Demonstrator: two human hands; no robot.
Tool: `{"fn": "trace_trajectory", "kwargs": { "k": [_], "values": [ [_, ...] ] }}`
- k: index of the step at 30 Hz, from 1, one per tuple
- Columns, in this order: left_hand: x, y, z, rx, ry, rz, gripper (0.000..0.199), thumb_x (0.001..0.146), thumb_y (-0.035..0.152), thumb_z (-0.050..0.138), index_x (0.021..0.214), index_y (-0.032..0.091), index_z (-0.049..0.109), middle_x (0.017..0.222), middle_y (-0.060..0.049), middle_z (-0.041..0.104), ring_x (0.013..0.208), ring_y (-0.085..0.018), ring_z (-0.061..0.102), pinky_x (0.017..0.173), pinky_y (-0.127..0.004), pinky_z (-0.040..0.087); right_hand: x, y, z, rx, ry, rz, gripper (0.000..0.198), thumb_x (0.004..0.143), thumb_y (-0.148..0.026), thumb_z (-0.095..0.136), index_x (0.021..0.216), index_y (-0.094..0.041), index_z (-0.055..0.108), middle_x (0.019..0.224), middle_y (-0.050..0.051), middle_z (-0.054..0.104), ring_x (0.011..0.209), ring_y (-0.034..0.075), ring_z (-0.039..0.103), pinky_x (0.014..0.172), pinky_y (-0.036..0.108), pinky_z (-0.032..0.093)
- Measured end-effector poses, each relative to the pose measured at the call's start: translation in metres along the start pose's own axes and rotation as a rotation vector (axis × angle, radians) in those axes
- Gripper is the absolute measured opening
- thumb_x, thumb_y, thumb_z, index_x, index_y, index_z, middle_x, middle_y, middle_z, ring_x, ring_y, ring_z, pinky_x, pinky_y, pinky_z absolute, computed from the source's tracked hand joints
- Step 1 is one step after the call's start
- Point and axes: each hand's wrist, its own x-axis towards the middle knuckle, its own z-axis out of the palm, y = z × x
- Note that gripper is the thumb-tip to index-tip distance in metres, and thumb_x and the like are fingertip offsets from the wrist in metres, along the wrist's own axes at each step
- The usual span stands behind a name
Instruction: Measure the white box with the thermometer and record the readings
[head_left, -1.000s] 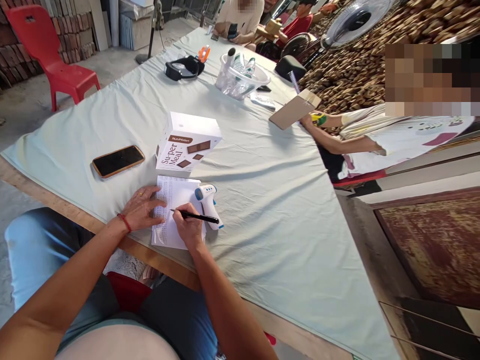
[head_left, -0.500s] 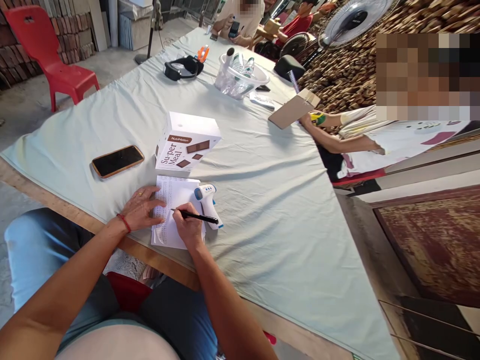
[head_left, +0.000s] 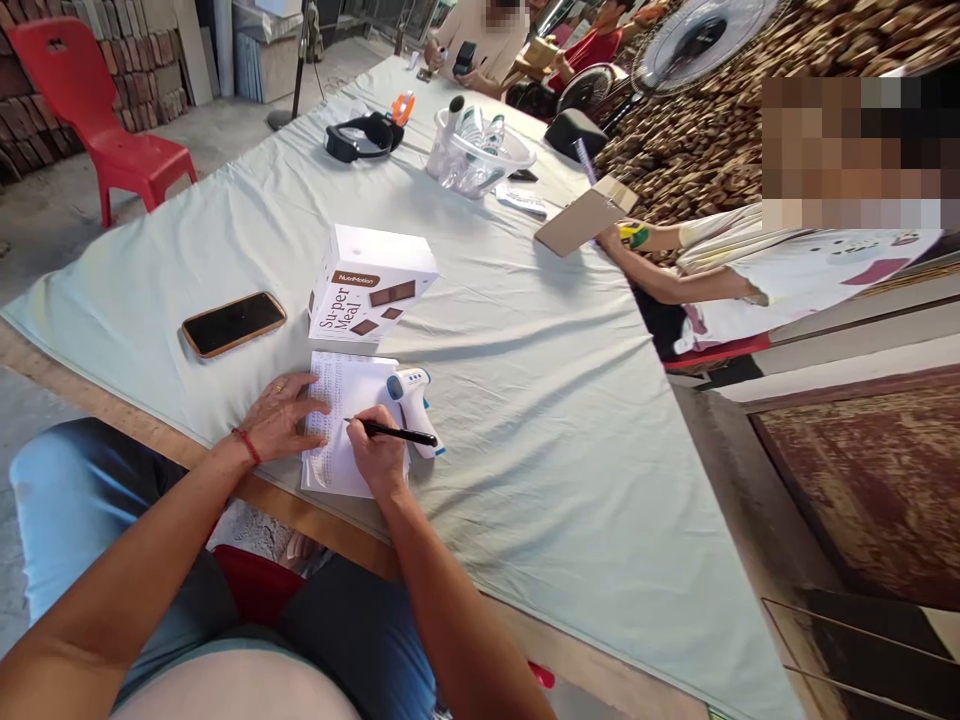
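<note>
Black pen, pinched in our right hand, stays nearly still, keeping our place on the paper. Our left hand rests there, fingers spread.

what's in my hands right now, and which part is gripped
Your right hand holds the black pen near its writing end. Your left hand grips nothing; its fingers spread over the left side of the paper.
</note>
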Motion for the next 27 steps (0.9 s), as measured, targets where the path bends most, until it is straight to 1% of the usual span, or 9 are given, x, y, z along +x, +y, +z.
{"fn": "trace_trajectory", "kwargs": {
  "k": [4,8,13,15,18,20,22,25,27],
  "values": [
    [-0.001,-0.001,0.0,-0.034,0.015,-0.009,0.042,0.074,0.045,0.08,0.11,0.025,0.074,0.143,-0.012,0.05,0.133,-0.037,0.046,0.115,-0.055,0.035,0.005,0.009,-0.011,-0.074,-0.004,-0.155,0.018,0.092,-0.029,0.045,0.088,-0.021,0.061,0.08,0.003,0.061,0.078,0.019,0.057,0.077,0.034,0.051],
    [-0.002,-0.006,-0.002,-0.106,0.061,-0.045,0.046,0.074,0.041,0.079,0.115,0.023,0.071,0.141,-0.014,0.053,0.132,-0.037,0.048,0.115,-0.055,0.036,0.013,0.019,-0.017,-0.228,-0.089,-0.288,0.035,0.093,-0.015,0.039,0.112,-0.018,0.067,0.099,0.01,0.064,0.095,0.023,0.059,0.086,0.037,0.05],
    [0.028,-0.026,-0.018,-0.389,0.177,-0.271,0.072,0.065,0.041,0.085,0.128,0.019,0.059,0.134,-0.017,0.057,0.127,-0.036,0.054,0.11,-0.054,0.043,0.025,0.016,-0.015,-0.419,-0.076,-0.385,0.043,0.09,-0.006,0.04,0.117,-0.021,0.07,0.101,0.01,0.065,0.093,0.022,0.057,0.087,0.037,0.047],
    [0.054,-0.031,-0.025,-0.478,0.306,-0.408,0.077,0.059,0.038,0.088,0.127,0.019,0.057,0.134,-0.017,0.057,0.127,-0.037,0.054,0.107,-0.054,0.045,0.03,0.013,-0.02,-0.48,0.031,-0.33,0.037,0.092,-0.012,0.045,0.117,-0.022,0.07,0.106,0.01,0.064,0.097,0.023,0.056,0.088,0.037,0.045],
    [0.097,-0.033,-0.03,-0.604,0.507,-0.492,0.076,0.055,0.027,0.089,0.121,0.019,0.054,0.131,-0.016,0.059,0.124,-0.033,0.057,0.102,-0.048,0.05,0.038,0.012,-0.032,-0.639,0.171,-0.073,0.036,0.089,-0.029,0.06,0.122,-0.018,0.065,0.116,0.015,0.061,0.105,0.028,0.054,0.087,0.039,0.043],
    [0.12,-0.033,-0.03,-0.709,0.538,-0.446,0.071,0.055,0.019,0.087,0.117,0.02,0.052,0.12,-0.012,0.065,0.114,-0.028,0.063,0.095,-0.043,0.054,0.042,0.014,-0.038,-0.722,0.139,0.113,0.044,0.084,-0.037,0.067,0.121,-0.014,0.064,0.114,0.018,0.062,0.104,0.031,0.055,0.084,0.04,0.043],
    [0.135,-0.035,-0.031,-0.759,0.531,-0.392,0.067,0.055,0.015,0.085,0.113,0.021,0.051,0.11,-0.008,0.069,0.103,-0.025,0.068,0.09,-0.041,0.057,0.045,0.016,-0.042,-0.738,0.051,0.226,0.041,0.084,-0.038,0.067,0.116,-0.013,0.066,0.107,0.017,0.064,0.1,0.03,0.058,0.083,0.039,0.044],
    [0.144,-0.043,-0.034,-0.714,0.558,-0.377,0.07,0.051,0.011,0.084,0.111,0.021,0.05,0.106,-0.008,0.071,0.098,-0.025,0.069,0.087,-0.041,0.058,0.051,0.016,-0.042,-0.606,-0.021,0.263,0.032,0.086,-0.033,0.063,0.112,-0.015,0.067,0.102,0.015,0.067,0.099,0.028,0.061,0.086,0.037,0.045],
    [0.144,-0.048,-0.036,-0.672,0.549,-0.34,0.069,0.052,0.017,0.086,0.111,0.021,0.051,0.107,-0.009,0.071,0.097,-0.026,0.069,0.087,-0.042,0.058,0.054,0.013,-0.039,-0.405,-0.009,0.27,0.032,0.084,-0.033,0.062,0.111,-0.017,0.068,0.104,0.013,0.069,0.101,0.027,0.062,0.088,0.036,0.046]
  ]
}}
